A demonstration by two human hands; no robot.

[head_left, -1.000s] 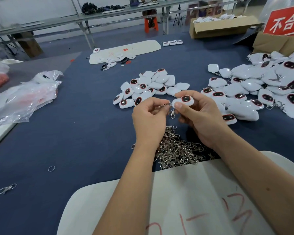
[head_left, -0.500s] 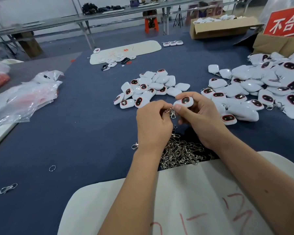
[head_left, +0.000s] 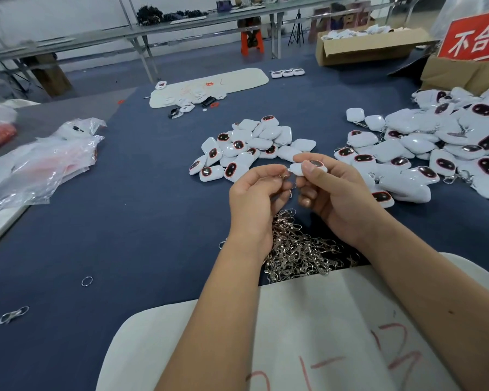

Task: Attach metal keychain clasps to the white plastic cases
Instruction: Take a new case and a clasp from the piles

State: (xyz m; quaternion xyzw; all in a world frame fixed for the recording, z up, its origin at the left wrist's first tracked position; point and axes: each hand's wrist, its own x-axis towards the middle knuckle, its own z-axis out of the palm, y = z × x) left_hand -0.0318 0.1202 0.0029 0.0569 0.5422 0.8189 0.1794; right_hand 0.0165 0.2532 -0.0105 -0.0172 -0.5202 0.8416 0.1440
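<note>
The right hand (head_left: pixel 339 193) pinches a white plastic case (head_left: pixel 301 168) above the clasp pile (head_left: pixel 299 249). The left hand (head_left: pixel 254 198), which covered the joint half a second ago, has drawn back slightly, still pinching a metal clasp (head_left: pixel 285 176) at the case's left end.

Glossy white plastic cases (head_left: pixel 251 149) lie on the matt blue cloth counter (head_left: pixel 124 221); shiny metal clasps (head_left: pixel 299 249) (silvery, smooth) are heaped beside crinkled clear plastic bags (head_left: pixel 48 162).
</note>
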